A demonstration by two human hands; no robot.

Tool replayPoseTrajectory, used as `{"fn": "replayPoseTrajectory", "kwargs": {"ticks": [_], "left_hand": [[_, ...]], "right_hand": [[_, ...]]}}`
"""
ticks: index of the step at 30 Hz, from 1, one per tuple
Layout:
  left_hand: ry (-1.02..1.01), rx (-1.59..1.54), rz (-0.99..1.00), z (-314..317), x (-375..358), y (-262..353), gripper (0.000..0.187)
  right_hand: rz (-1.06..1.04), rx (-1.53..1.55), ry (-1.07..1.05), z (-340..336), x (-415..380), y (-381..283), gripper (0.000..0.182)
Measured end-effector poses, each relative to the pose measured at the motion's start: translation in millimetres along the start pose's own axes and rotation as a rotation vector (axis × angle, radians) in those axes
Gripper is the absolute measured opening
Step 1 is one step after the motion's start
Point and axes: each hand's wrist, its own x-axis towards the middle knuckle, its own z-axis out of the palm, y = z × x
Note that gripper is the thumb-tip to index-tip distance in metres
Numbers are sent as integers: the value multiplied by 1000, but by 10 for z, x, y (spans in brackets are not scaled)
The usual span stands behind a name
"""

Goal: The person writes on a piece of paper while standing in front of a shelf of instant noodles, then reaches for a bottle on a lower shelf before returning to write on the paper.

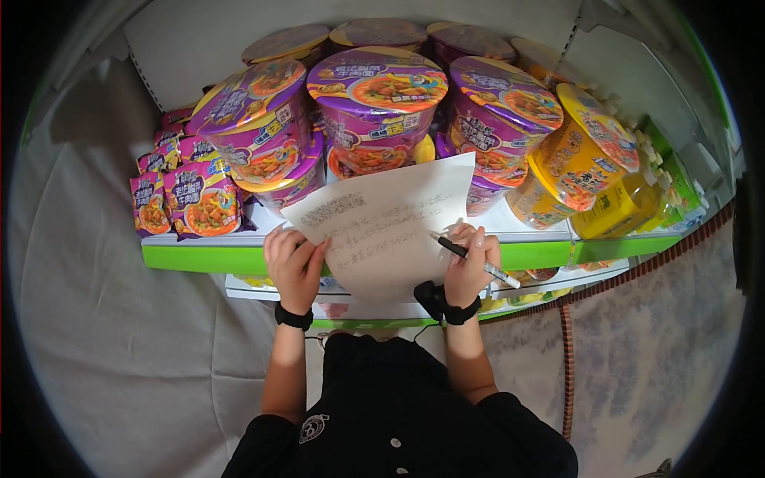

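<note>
A sheet of white paper [382, 259] with several lines of dark handwriting spans the space between my hands, in front of the shelf. My left hand [293, 267] is closed on its left edge, thumb on the written side. At the right edge, my right hand [472, 267] grips a pen [478, 261] with a black upper part and a white lower part, and its fingers also meet the paper. Black bands circle both wrists. Just behind the paper stand purple instant noodle cups [377, 103], stacked in twos.
Yellow noodle cups [594, 147] and yellow bottles [617, 205] stand to the right. Purple noodle packets [201, 199] lean at the shelf's left end. The green shelf edge [215, 258] runs before me, with a lower shelf [263, 288] beneath. Grey cloth [119, 334] hangs at left.
</note>
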Motion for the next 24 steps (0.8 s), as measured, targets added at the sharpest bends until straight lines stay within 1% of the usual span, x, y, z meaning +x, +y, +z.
{"fn": "replayPoseTrajectory", "kwargs": {"ticks": [4,6,7,9,10,11,13,14,15,16,17,18,19,20,22,23,24], "left_hand": [[-4,-9,9,12,-25,-27,15],[1,-9,14,18,-40,-48,15],[-2,-18,19,21,-41,-46,15],[2,1,17,16,-28,-29,14],[0,-3,18,23,-24,-29,14],[2,0,20,23,-25,-29,14],[2,8,17,10,-28,-31,14],[-2,-4,16,5,-21,-29,14],[-6,-15,13,0,-16,-28,14],[-4,-6,7,-6,-13,-27,14],[-11,-10,6,-8,-7,-24,13],[-18,-15,6,-11,-4,-19,13],[-15,-8,0,-13,-1,-13,13],[-16,-8,0,-16,3,-7,13],[-15,-4,-2,-19,1,-2,13],[-24,0,-5,-17,-1,-4,13],[-31,2,-8,-15,2,-6,13]], "right_hand": [[33,34,70,54,-4,-55,30],[27,59,-10,54,-11,-53,30],[21,52,-3,58,-14,-90,30],[132,-54,-115,67,-18,-189,32],[-6,-156,-197,32,14,-118,38],[-5,-158,-195,24,50,-112,38],[-220,-271,-320,29,85,-112,27],[-215,-266,-323,40,76,-126,27],[-198,-322,-303,55,63,-147,18],[-181,-377,-284,69,50,-154,14],[-178,-370,-292,72,30,-120,14],[-168,-357,-243,74,10,-74,14],[-158,-345,-193,79,1,-45,21],[-156,-341,-200,88,-4,-36,21],[-131,-400,-228,144,8,-66,31],[-130,-396,-232,164,15,-72,31],[-177,-465,-235,182,26,-76,30]]}}
